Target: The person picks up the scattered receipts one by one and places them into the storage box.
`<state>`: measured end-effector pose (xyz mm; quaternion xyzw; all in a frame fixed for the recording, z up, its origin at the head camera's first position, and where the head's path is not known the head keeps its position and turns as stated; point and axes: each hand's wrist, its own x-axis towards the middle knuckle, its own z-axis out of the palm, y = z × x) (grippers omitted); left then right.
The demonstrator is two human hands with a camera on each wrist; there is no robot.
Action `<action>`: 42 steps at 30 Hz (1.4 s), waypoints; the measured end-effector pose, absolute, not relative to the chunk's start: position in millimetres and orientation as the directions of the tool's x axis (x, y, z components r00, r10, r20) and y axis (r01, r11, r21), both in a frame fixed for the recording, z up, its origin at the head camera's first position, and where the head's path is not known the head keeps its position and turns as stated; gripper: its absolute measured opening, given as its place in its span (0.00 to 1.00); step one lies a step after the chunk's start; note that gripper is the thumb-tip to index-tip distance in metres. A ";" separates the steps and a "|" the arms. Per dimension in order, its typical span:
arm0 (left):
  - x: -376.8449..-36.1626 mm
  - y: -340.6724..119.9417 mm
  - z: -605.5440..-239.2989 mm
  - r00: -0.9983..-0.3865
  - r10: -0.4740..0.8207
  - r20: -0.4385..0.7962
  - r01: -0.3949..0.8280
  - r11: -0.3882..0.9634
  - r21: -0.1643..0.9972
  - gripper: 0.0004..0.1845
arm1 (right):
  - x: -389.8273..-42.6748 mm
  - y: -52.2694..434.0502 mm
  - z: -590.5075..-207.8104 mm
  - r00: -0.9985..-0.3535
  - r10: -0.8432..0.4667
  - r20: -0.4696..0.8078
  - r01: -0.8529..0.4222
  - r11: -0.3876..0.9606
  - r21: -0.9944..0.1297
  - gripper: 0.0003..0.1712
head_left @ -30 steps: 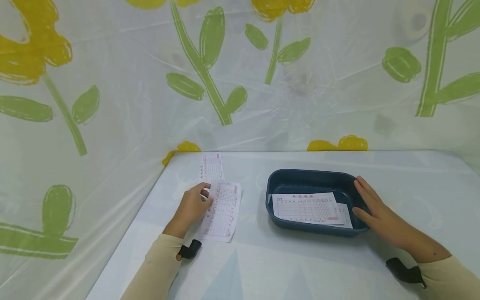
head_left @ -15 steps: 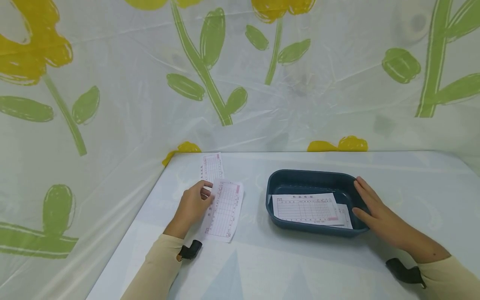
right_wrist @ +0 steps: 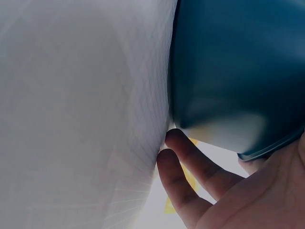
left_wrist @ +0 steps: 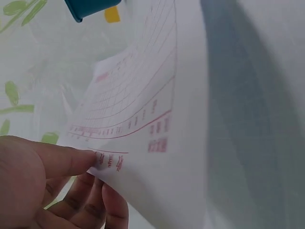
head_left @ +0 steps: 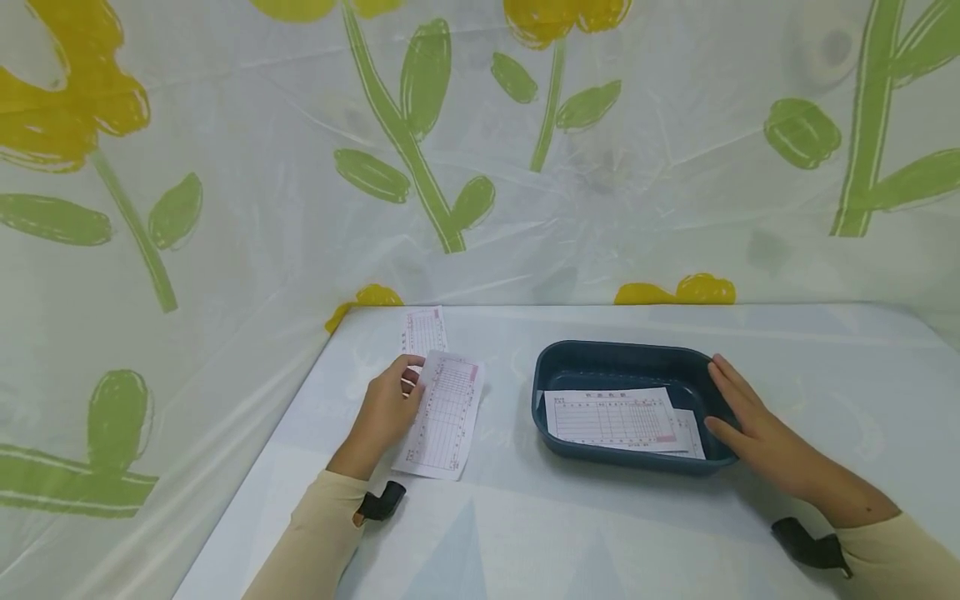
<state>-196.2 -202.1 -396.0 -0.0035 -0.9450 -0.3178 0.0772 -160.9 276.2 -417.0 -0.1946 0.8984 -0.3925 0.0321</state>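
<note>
Pinching printed slip (head_left: 441, 425) in L hand (head_left: 384, 410), just L of blue tub (head_left: 633, 464) & apart from it. Clamped, as to L grip, on slip's long edge farthest from tub: w/ thumb on printed face, w/ fingers underneath, per L wrist view. Bowed there rather than flat. Can't tell if 1 sheet or more.

Lying on tabletop (head_left: 525, 542), beyond held one & L of tub's far L corner: far slip (head_left: 424, 327), partly covered in head view by held one's far end. Can't tell if touching.

Inside tub, toward near wall: upper slip (head_left: 609, 418), printed side up, overlapping lower slip (head_left: 692, 432), w/ latter peeking out toward tub's R end.

Resting R hand (head_left: 772, 446) on tub's R end, thumb at rim, fingers along outside. Apart, as to R grip: w/ fingers approx straight, w/ thumb spread off. Close to tub's base w/ 2 fingertips, per R wrist view.

Worn on both arms: beige sleeves (head_left: 311, 533). Behind tub: white cloth (head_left: 675, 200) w/ yellow flowers, green leaves.
</note>
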 end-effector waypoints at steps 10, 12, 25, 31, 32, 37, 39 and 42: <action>-190.7 -198.1 -384.9 -0.970 -0.017 0.241 0.139 0.779 0.612 0.22 | -161.7 273.0 -415.1 -0.929 -0.365 0.064 -0.298 0.634 -0.714 0.45; -189.4 -196.8 -383.2 -0.968 -0.010 0.252 0.151 0.775 0.613 0.23 | -161.7 272.7 -414.8 -0.928 -0.367 0.064 -0.300 0.634 -0.713 0.45; -181.3 -184.5 -361.6 -0.941 0.039 0.337 0.245 0.763 0.598 0.24 | -159.9 273.4 -414.5 -0.931 -0.360 0.060 -0.293 0.641 -0.710 0.45; -180.4 -175.5 -355.6 -0.915 0.080 0.396 0.315 0.755 0.574 0.24 | -159.4 274.4 -414.6 -0.927 -0.367 0.075 -0.303 0.621 -0.723 0.45; -180.6 -173.9 -354.8 -0.910 0.085 0.406 0.325 0.753 0.572 0.24 | -159.2 274.3 -414.8 -0.927 -0.367 0.075 -0.304 0.619 -0.724 0.45; -181.9 -165.0 -350.4 -0.889 0.114 0.443 0.370 0.749 0.550 0.23 | -158.6 273.4 -414.6 -0.928 -0.366 0.070 -0.300 0.623 -0.722 0.45; -182.2 -161.1 -348.4 -0.883 0.128 0.452 0.385 0.749 0.539 0.23 | -158.5 272.9 -414.3 -0.930 -0.361 0.064 -0.293 0.629 -0.720 0.45; -181.8 -156.4 -345.6 -0.875 0.143 0.462 0.402 0.746 0.531 0.23 | -157.8 272.2 -414.8 -0.933 -0.357 0.052 -0.283 0.634 -0.719 0.45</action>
